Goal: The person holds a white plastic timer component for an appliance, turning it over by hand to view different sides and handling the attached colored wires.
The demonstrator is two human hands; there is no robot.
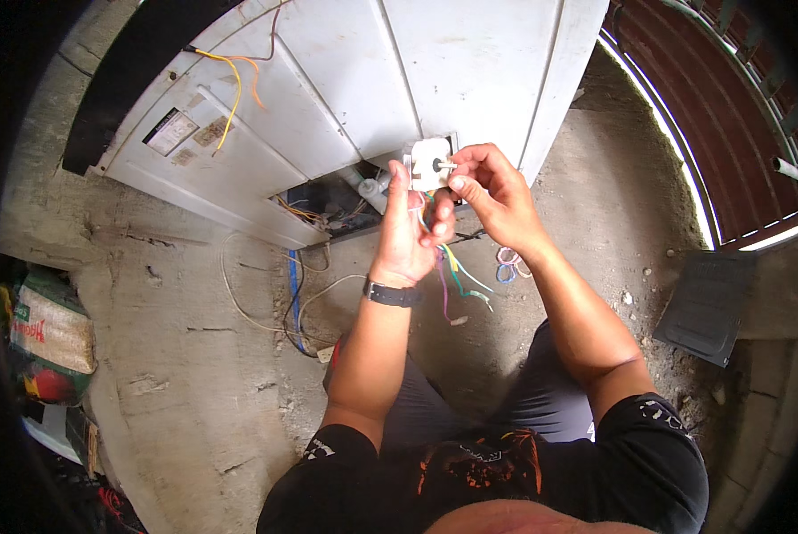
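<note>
A small white washing machine timer [427,164] is held up in front of the machine's open back. My left hand [403,233] grips it from the left and below, thumb along its side. At its right side, my right hand [497,191] pinches the timer's short pale shaft [448,165] between thumb and fingers. Coloured wires [455,276], among them purple, green and yellow ones, hang from beneath the timer past my left fingers. The white washing machine [363,71] has an opening [323,198] low on this side, showing a pale pipe fitting [372,189] and more wires.
Yellow and orange wires [237,98] dangle from the machine's upper left. A blue strip [294,294] and cables lie on the concrete floor [185,356]. Small wire coils [508,264] sit right of my hands. A dark panel [706,307] lies at right, a filled sack [52,329] at left.
</note>
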